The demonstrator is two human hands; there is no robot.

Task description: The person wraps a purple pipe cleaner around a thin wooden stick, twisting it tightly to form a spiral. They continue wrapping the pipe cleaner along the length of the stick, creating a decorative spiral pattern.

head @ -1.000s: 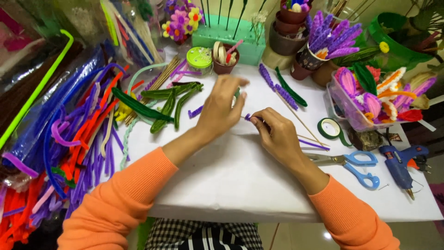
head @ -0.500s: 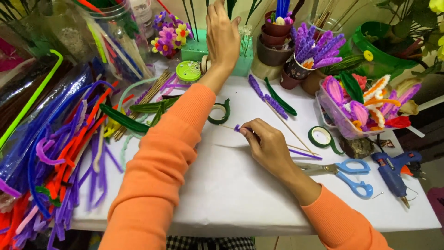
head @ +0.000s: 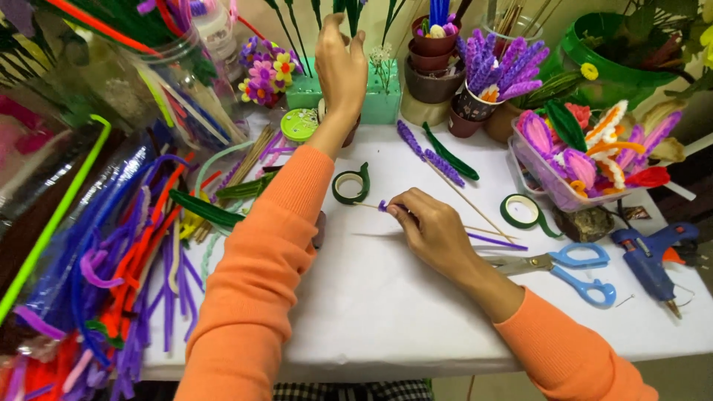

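Presently on the white craft table

Right hand (head: 434, 230): fingers pinched together on a thin wooden stick tipped with purple pipe cleaner (head: 382, 206), lying across the white tabletop (head: 371, 297). Left hand (head: 340, 63): raised, fingers loosely apart at the green foam block (head: 386, 100). Nearby: green floral tape roll (head: 350, 186), blue-handled scissors (head: 572, 266).

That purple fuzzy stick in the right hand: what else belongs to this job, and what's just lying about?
In use:
- purple stick, pinched by the right hand
- green foam block, where the left hand reaches

Lying about:
- blue scissors
- blue glue gun
- green tape rolls
- pile of fuzzy wires
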